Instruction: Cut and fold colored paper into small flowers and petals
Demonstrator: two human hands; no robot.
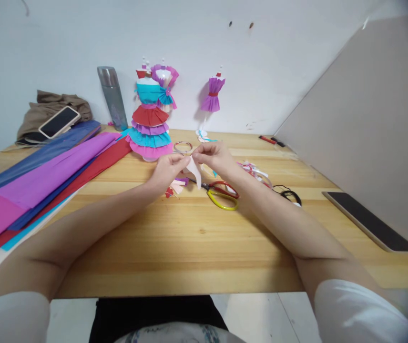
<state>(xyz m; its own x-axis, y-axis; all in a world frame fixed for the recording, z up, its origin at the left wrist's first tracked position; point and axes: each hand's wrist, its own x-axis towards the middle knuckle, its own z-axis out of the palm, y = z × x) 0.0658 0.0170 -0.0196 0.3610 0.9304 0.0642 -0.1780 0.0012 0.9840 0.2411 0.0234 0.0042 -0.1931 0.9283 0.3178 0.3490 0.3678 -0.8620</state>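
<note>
Here, our left hand and right hand pinch pale paper strip at top; long axis hangs toward five o'clock.

A white wall backs the wooden table.

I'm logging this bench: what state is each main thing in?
Left hand, pinching
Right hand, pinching
Pale thin piece, held by both
Red-and-yellow-handled scissors, lying flat, blades partly hidden
Grey cylindrical bottle, standing, capped
Pale-cased black phone, screen dark
Black rectangular slab, flat
Teal-topped mannequin, upright, dressed
</note>
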